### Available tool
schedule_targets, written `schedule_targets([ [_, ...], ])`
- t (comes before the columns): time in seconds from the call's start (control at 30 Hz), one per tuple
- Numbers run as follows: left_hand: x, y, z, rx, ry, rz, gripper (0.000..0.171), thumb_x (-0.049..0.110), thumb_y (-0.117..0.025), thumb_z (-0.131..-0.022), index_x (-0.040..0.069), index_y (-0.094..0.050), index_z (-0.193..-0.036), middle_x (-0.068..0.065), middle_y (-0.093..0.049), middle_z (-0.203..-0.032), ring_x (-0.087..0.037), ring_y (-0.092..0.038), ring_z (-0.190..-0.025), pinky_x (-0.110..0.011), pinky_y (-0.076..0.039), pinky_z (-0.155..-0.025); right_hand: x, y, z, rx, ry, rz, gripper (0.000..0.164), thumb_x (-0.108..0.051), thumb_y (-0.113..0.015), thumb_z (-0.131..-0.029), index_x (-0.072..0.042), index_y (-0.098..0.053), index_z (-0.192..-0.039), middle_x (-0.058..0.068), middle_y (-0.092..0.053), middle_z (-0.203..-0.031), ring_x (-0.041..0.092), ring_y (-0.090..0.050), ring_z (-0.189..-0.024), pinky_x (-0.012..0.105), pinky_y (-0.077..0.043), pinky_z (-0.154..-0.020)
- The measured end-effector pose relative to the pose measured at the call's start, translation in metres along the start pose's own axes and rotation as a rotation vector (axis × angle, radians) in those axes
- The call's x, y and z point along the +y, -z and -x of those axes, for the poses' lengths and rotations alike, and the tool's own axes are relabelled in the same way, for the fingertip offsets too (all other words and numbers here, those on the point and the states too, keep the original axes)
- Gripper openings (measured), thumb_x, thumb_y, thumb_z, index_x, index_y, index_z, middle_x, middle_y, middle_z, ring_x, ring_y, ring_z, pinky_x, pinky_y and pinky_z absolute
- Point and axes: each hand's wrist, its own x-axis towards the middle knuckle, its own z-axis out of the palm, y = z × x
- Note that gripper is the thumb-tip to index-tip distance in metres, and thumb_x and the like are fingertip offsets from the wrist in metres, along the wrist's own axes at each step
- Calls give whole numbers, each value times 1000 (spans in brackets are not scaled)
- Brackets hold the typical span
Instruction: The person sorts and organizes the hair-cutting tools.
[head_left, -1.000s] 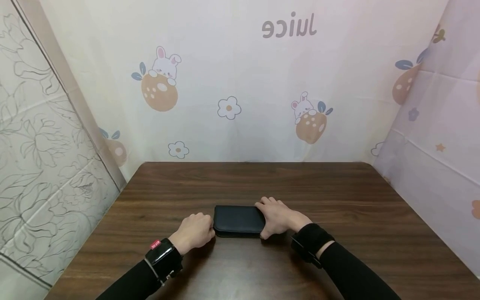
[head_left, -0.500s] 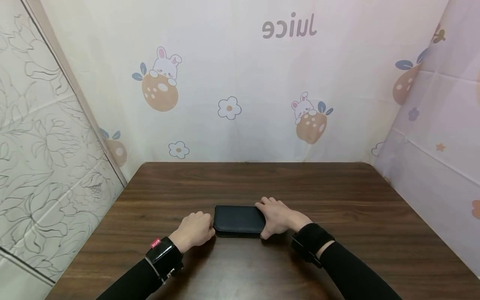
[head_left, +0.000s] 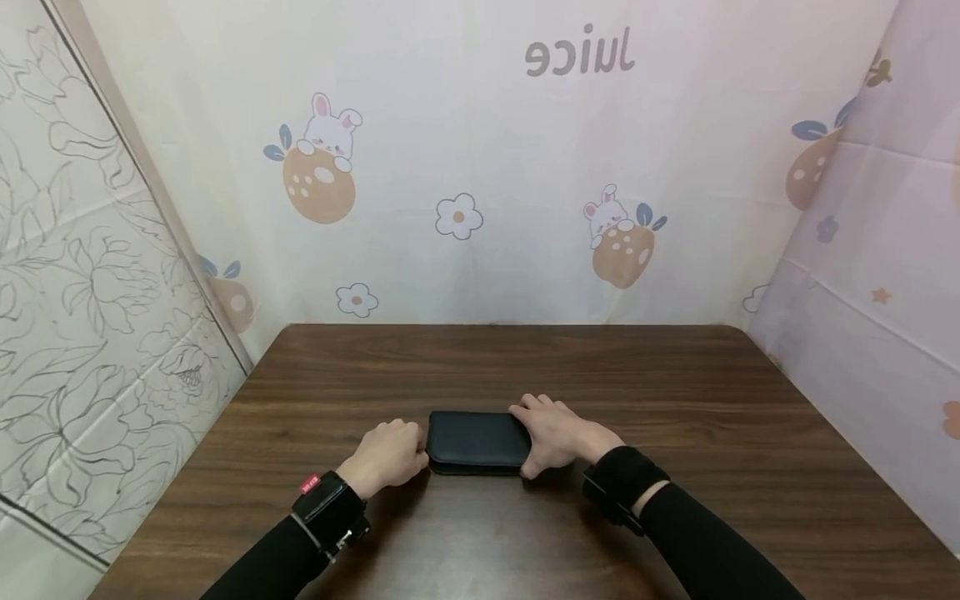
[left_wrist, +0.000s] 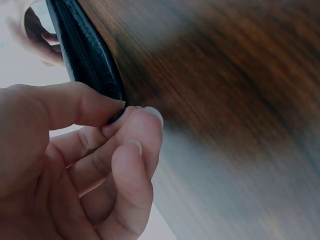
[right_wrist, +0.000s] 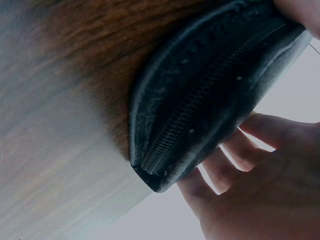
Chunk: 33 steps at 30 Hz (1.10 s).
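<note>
A black zip wallet (head_left: 480,442) lies flat on the wooden table in the head view. At its left end, my left hand (head_left: 386,454) pinches the near corner. The left wrist view shows the thumb and index fingertips of that hand (left_wrist: 100,145) meeting at the end of the zipper (left_wrist: 90,62); a zip pull, if there is one, is hidden by them. My right hand (head_left: 557,437) grips the wallet's right end, thumb at the near edge and fingers at the far edge. Zipper teeth (right_wrist: 185,107) run along the wallet's side in the right wrist view, looking closed there.
The dark wooden table (head_left: 480,367) stretches out around the wallet. A printed curtain (head_left: 465,125) hangs behind it, with further sheets at both sides. Each wrist wears a black strap, such as the left strap (head_left: 328,512).
My left hand shifts very slightly to the left at the wallet's corner. The wallet and my right hand stay in place.
</note>
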Motion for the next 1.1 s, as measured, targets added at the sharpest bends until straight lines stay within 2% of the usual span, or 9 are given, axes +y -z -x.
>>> schedule_targets([
  [0.37,-4,0,-5,8,1,-8,34,13,-59,-76,18,-36,-51,8,-33,-48,-9,-35,-43,-26,-27,-41,-2,1,1,5,10,-3,89,-45,-73,-63,-10,-37,-137,7,-38,-129,24,-36,-110,44,-32,-92],
  [0.67,0,1,-9,-3,4,-8,38,12,-58,-78,18,-31,-51,7,-26,-49,-9,-30,-43,-25,-23,-42,3,0,1,7,1,12,89,-45,-73,-63,-11,-37,-137,7,-38,-129,24,-36,-111,44,-31,-92],
  [0.87,-2,1,-10,-16,30,-20,37,11,-57,-78,18,-32,-52,6,-29,-51,-10,-33,-44,-26,-25,-43,2,-2,0,9,15,2,89,-45,-73,-63,-10,-37,-137,7,-38,-128,24,-36,-110,44,-32,-92],
  [1.1,-2,2,-10,-7,27,-22,35,11,-57,-76,19,-34,-52,6,-33,-52,-11,-38,-47,-28,-29,-44,1,-1,1,5,12,3,89,-45,-73,-64,-10,-37,-137,8,-38,-130,24,-36,-110,45,-32,-92],
])
